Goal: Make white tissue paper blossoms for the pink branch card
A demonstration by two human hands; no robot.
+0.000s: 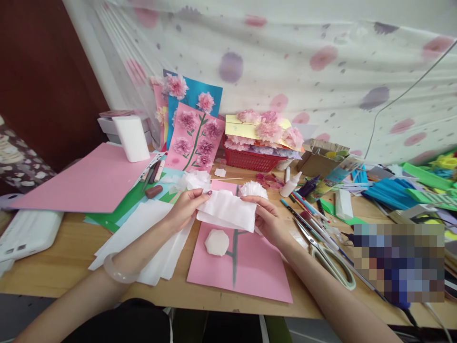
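Between my two hands a folded strip of white tissue paper [227, 210] is stretched out level. My left hand [187, 206] pinches its left end, thumb on top; my right hand [266, 216] grips the right end with curled fingers. Below it lies a pink sheet [264, 276] with a grey-green painted stem [234, 262]. A white many-sided paper piece [217, 242] rests on that sheet, left of the stem. Just behind my right hand sits a fluffy white paper flower [253, 189]. Crumpled white tissue [196, 180] lies behind my left hand.
White paper sheets [143, 238] lie at the left, near a large pink board [82, 178]. Scissors [326, 257], markers [310, 209] and a white glue bottle [291, 185] lie at the right. Behind stand a red basket [250, 159] of paper flowers and a pink flower picture [196, 136].
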